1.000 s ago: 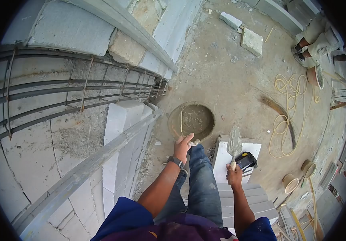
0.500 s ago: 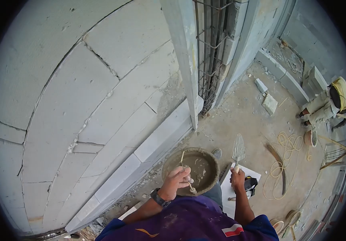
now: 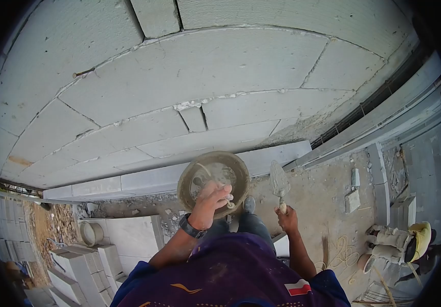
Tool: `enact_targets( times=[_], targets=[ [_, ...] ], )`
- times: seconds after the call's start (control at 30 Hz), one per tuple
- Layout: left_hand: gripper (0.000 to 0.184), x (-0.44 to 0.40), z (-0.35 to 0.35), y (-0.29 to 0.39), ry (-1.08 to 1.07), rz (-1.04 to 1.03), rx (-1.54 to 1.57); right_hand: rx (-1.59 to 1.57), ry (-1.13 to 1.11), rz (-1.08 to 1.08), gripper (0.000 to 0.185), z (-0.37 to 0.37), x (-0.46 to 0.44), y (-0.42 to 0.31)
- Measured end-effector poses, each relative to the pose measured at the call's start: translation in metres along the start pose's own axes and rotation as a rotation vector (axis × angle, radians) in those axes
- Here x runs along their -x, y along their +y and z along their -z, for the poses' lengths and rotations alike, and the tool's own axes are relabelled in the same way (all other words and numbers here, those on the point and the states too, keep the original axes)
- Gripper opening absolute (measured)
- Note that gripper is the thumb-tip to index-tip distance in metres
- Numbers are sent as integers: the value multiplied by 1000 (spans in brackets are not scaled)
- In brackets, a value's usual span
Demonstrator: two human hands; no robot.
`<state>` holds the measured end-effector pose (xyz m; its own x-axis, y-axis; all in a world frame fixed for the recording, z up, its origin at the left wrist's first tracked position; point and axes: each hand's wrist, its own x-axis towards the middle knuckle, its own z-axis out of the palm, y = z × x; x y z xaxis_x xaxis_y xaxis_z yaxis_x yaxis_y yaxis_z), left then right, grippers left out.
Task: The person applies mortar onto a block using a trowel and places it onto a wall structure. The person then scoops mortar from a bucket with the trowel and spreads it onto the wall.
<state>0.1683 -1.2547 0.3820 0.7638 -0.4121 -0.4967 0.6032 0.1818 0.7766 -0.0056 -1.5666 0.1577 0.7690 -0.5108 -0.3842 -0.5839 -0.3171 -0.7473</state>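
Note:
My left hand (image 3: 214, 200) is closed on the rope handle (image 3: 229, 204) of a round mortar bucket (image 3: 242, 171), which hangs just in front of my legs. Wet grey mortar lies inside the bucket. To the right, my right hand (image 3: 287, 219) grips the handle of a trowel (image 3: 280, 182); its blade points away from me and is coated with grey mortar. A low course of pale blocks (image 3: 148, 180) runs behind the bucket, along the foot of the block wall (image 3: 205, 61).
A nail (image 3: 83, 73) sticks out of the wall. Block stacks (image 3: 72, 266) and another bucket (image 3: 91, 233) stand at left. At right are loose blocks (image 3: 352, 201), coiled hose (image 3: 344, 256) and a bending person (image 3: 392, 243).
The view has swung from the floor and rebar column to face the block wall. The bucket has risen off the floor with my left hand. The trowel stays in my right hand.

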Motion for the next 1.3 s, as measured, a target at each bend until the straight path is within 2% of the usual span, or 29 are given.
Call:
enact_targets(
  times=[0.17,0.23,0.37,0.4,0.53,0.6,0.7,0.83,0.87,0.97,1.0,1.17,1.3],
  targets=[
    [39,-30,34,17,154,-52,-47,175,-124,115,43,-9,-38,-14],
    [39,-39,45,26,182,-74,-96,307,-193,166,47,4,-36,-81],
    [27,-50,46,41,223,-134,-166,418,-341,323,47,8,-53,-132],
    [23,-57,48,37,208,-181,-95,481,-378,382,48,6,-59,-145],
    [16,-72,61,23,353,-288,-291,768,-504,538,51,-8,-82,-215],
    [14,-66,72,20,443,-344,-367,897,-533,503,51,-24,-94,-243],
    [18,-65,110,2,722,-422,-302,992,-614,433,48,-43,-100,-278],
    [22,-58,187,-52,981,-512,-553,1087,-608,434,46,-64,-102,-304],
    [27,-64,215,-81,966,-513,-651,1115,-603,427,46,-70,-97,-307],
    [27,-94,233,-132,875,-351,-94,1218,-580,403,41,-89,-91,-318],
    [33,-102,235,-134,919,-349,-247,1260,-567,420,39,-95,-90,-323],
    [34,-119,227,-141,940,-395,3,1424,-499,458,32,-122,-87,-355],
    [33,-128,231,-148,957,-323,103,1426,-640,480,26,-180,-77,-338]
  ],
)
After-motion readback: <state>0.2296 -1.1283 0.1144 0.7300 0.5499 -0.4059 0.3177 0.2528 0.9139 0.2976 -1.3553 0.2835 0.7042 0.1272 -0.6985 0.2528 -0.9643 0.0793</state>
